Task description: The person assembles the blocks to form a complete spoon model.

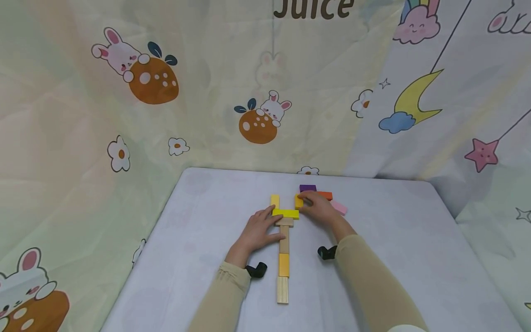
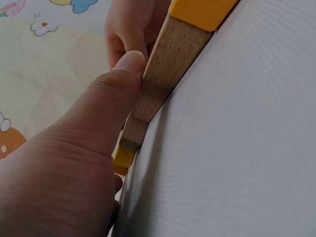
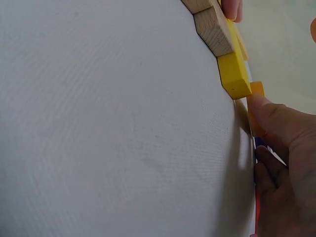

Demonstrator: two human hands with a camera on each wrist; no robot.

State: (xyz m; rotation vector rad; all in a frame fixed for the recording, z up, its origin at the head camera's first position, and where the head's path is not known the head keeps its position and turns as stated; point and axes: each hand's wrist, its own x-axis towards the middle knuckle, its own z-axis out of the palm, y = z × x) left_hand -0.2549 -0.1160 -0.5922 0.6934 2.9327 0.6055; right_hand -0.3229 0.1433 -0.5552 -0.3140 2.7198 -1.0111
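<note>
My right hand pinches an orange-yellow block between thumb and fingers, close to the right end of a bright yellow block lying crosswise. Opposite it, a light yellow block points away from the crosswise one at its left end. My left hand lies spread along the left side of the row, its thumb against a long plain wooden block and its fingertips at the yellow blocks. Between these sits a short wooden block. Nearer me the line continues with an orange block and a pale wooden block.
Beyond and beside the right hand lie a purple block, a red-orange block and a pink block. A white-covered table bears everything, with a printed cloth hanging behind. Each wrist carries a black camera.
</note>
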